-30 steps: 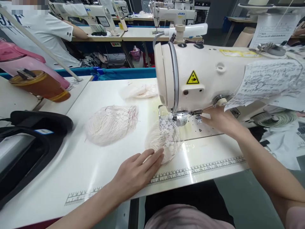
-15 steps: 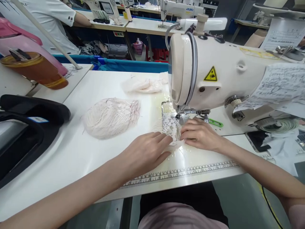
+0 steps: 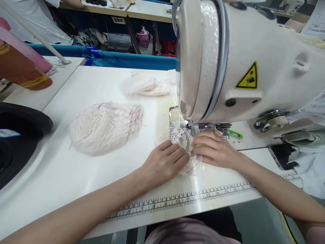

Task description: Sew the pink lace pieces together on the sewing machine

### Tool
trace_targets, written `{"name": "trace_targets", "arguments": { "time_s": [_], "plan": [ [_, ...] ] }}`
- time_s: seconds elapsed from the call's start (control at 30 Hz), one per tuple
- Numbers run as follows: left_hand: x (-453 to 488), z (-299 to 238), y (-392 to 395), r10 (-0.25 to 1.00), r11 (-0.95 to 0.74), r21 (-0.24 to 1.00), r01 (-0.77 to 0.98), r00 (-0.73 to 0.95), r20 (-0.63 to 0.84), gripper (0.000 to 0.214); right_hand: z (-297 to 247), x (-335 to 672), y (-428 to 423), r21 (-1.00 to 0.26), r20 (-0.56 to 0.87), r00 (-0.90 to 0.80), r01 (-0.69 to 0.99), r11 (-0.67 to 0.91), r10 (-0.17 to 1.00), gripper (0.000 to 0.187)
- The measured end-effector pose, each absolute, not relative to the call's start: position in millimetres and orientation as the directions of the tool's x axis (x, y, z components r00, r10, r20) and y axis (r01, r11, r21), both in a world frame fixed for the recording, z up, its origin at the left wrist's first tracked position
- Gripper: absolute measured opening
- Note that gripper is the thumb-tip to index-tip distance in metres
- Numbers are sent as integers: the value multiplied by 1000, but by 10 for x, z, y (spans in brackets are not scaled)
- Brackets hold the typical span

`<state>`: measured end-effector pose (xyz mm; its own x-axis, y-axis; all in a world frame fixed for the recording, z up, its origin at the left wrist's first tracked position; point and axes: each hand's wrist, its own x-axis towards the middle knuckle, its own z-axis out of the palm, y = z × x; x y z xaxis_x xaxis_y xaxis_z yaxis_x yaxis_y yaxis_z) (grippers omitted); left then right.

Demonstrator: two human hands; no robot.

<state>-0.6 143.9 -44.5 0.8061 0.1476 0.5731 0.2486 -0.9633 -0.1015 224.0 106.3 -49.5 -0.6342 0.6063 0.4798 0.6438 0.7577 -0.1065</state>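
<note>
A piece of white lace fabric (image 3: 180, 136) lies under the sewing machine's presser foot area (image 3: 189, 125), its scalloped edge toward the right. My left hand (image 3: 166, 162) is closed on the lace's near left part, fingers curled and thumb hidden beneath. On its right edge, close beside the foot, my right hand (image 3: 215, 149) grips the lace with fingers bent over it; sheer fabric shows by its lower fingers. Loose threads trail from the near end. The needle itself is hidden by the machine head (image 3: 203, 61).
A pile of pale lace pieces (image 3: 106, 127) lies left, and more sheer fabric (image 3: 149, 86) behind. A green thread snipper-like tool (image 3: 235, 134) and a phone (image 3: 281, 156) are right. A black object (image 3: 22, 135) and a brown cup (image 3: 22, 69) stand left. A ruler strip (image 3: 177, 202) runs along the front edge.
The view has moved closer and lower, so the machine looks larger. The lace's near end shows more, with threads, as my left hand curls tighter. Both hands stay at the lace.
</note>
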Motion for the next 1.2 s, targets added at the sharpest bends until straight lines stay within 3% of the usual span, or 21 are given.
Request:
{"name": "trace_targets", "arguments": {
  "time_s": [0.3,0.47,0.6,1.2],
  "plan": [
    [-16,-451,1440,124,-930,-207,305,787,604,12,-482,2206,1084,-188,573,-626,527,829,529,11],
    [-19,-479,1447,219,-961,-33,275,826,519,20,-509,2216,1069,-239,580,-596,528,815,556,16],
    [-41,-529,1460,288,-956,78,283,853,436,39,-544,2212,1059,-254,564,-583,551,795,584,17],
    [-17,-485,1457,327,-945,149,291,839,436,30,-547,2181,1067,-269,576,-569,546,793,587,17]
  ]
}}
